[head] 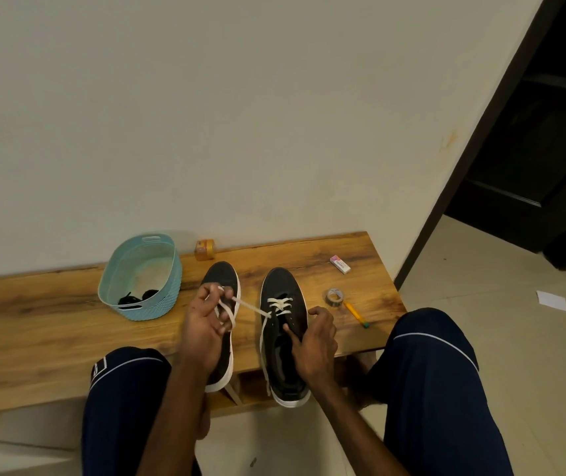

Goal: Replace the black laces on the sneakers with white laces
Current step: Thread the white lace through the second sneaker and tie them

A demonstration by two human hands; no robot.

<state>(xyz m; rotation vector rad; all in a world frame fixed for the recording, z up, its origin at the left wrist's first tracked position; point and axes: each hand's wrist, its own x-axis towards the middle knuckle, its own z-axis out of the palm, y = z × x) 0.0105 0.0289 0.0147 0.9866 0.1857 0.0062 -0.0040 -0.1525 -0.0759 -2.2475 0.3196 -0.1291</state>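
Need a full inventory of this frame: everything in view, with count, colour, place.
bench: 1, brown wood, against wall
basket: 1, light blue, bench left
black laces: count unclear, black, in basket
orange item: 1, orange, bench rear by wall
left sneaker: 1, black, white sole, mid-bench
right sneaker: 1, black, white sole, mid-bench, part-laced
white lace: 1, white, in right sneaker's eyelets
eraser: 1, white-pink, bench right
tape roll: 1, grey, right of sneakers
pencil: 1, yellow, beside tape roll
paper: 1, white, floor
left hand: pinches white lace
right hand: grips right sneaker
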